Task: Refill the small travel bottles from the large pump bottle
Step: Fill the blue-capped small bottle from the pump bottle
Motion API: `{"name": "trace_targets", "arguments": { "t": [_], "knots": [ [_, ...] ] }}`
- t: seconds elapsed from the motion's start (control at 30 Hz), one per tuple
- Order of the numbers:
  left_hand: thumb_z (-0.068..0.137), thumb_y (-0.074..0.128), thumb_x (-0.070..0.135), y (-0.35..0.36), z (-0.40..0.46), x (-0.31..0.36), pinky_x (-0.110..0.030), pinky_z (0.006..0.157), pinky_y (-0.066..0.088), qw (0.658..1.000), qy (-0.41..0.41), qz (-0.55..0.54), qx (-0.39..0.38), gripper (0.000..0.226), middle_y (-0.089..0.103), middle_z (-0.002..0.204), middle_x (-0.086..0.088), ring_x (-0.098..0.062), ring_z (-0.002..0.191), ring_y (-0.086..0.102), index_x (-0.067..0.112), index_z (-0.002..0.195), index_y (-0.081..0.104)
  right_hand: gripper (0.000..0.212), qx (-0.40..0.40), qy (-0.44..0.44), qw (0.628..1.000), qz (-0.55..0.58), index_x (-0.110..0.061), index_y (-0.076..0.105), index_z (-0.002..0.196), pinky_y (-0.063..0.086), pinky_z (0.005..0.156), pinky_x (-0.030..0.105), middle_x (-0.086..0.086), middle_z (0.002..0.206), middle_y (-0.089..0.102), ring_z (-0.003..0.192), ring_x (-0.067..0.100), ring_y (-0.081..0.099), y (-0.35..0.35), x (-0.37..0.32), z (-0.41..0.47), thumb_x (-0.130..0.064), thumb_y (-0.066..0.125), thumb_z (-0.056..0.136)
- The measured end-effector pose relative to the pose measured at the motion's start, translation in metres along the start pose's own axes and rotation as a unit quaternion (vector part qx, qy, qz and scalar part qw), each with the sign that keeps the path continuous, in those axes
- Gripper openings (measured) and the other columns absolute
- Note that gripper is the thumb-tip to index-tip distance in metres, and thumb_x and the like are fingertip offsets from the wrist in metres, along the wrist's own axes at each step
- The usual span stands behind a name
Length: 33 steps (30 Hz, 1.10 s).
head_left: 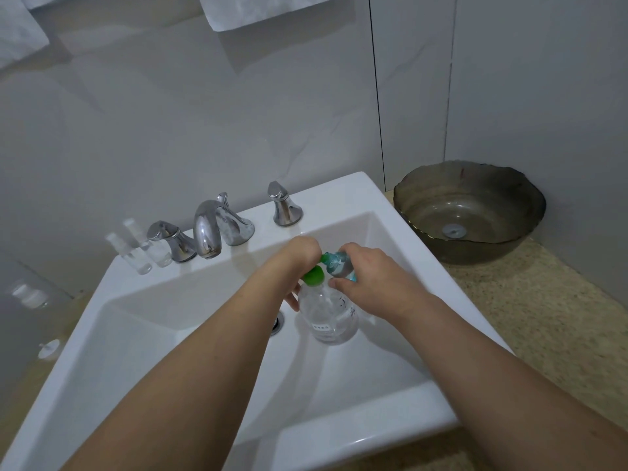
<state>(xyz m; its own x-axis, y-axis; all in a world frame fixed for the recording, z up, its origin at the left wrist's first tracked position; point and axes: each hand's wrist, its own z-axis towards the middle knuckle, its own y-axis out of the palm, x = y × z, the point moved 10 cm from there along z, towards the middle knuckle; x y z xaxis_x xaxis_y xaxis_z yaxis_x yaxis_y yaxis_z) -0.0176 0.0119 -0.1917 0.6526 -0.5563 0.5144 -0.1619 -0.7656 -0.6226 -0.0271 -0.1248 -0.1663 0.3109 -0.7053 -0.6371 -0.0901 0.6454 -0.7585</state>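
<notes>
A large clear pump bottle [331, 317] with a green pump head [314, 276] stands in the white sink basin [204, 334]. My left hand [299, 258] is bent over the pump head, fingers reaching down behind the bottle. My right hand [368, 271] grips a small bluish travel bottle [339, 265], tilted with its mouth at the green spout. Two more small clear travel bottles [142, 249] stand on the sink's back ledge, left of the tap.
A chrome tap [210, 232] with two handles sits on the sink's back rim. A dark glass bowl [470, 212] stands on the speckled counter [543, 317] to the right. The drain [277, 322] lies left of the pump bottle. White towels hang above.
</notes>
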Motion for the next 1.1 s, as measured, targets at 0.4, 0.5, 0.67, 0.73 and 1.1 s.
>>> {"name": "trace_targets", "arguments": {
  "t": [0.4,0.5,0.67,0.73,1.1],
  "knots": [
    [0.091,0.040,0.030,0.0057,-0.0068,-0.0042,-0.066,0.096,0.049,0.993,-0.008,-0.028,-0.111,0.040,0.067,0.123,-0.019,-0.047,0.113,0.061,0.010,0.107,0.070,0.040,0.006,-0.014,0.999,0.029,-0.022,0.048,0.119,0.042,0.069,0.030,-0.001,0.107,0.061,0.089,0.017,0.055,-0.0033,-0.0060,-0.0017,-0.042,0.064,0.088],
    [0.095,0.036,0.034,0.0035,-0.0038,-0.0051,-0.068,0.097,0.047,0.994,-0.010,-0.028,-0.104,0.044,0.064,0.124,-0.019,-0.047,0.115,0.059,0.008,0.116,0.066,0.042,0.000,-0.016,0.999,0.028,-0.022,0.047,0.122,0.044,0.073,0.029,0.000,0.111,0.060,0.094,0.018,0.056,-0.0032,-0.0087,-0.0019,-0.042,0.063,0.089],
    [0.097,0.032,0.021,-0.0030,-0.0026,0.0015,-0.068,0.084,0.055,0.999,0.010,-0.002,-0.047,0.038,0.065,0.110,-0.021,-0.046,0.100,0.063,0.003,0.112,0.062,0.040,0.000,-0.015,1.000,0.020,-0.020,0.047,0.119,0.047,0.073,0.032,0.001,0.108,0.061,0.090,0.019,0.057,-0.0040,-0.0088,-0.0017,-0.042,0.062,0.089],
    [0.095,0.031,0.015,-0.0042,-0.0012,0.0036,-0.065,0.075,0.058,0.999,0.018,0.005,-0.028,0.038,0.064,0.105,-0.021,-0.043,0.089,0.065,0.000,0.111,0.062,0.038,-0.002,-0.016,1.000,0.020,-0.020,0.048,0.117,0.047,0.072,0.032,0.000,0.107,0.061,0.090,0.019,0.057,-0.0030,-0.0078,-0.0007,-0.042,0.062,0.089],
    [0.093,0.024,0.011,-0.0024,0.0030,0.0010,-0.060,0.071,0.061,1.000,0.018,-0.005,0.004,0.042,0.063,0.105,-0.023,-0.040,0.084,0.067,-0.002,0.112,0.060,0.038,-0.030,-0.003,0.999,0.032,-0.019,0.048,0.116,0.049,0.074,0.034,0.001,0.106,0.062,0.088,0.019,0.058,0.0056,-0.0023,-0.0005,-0.040,0.063,0.089]
  ]
}}
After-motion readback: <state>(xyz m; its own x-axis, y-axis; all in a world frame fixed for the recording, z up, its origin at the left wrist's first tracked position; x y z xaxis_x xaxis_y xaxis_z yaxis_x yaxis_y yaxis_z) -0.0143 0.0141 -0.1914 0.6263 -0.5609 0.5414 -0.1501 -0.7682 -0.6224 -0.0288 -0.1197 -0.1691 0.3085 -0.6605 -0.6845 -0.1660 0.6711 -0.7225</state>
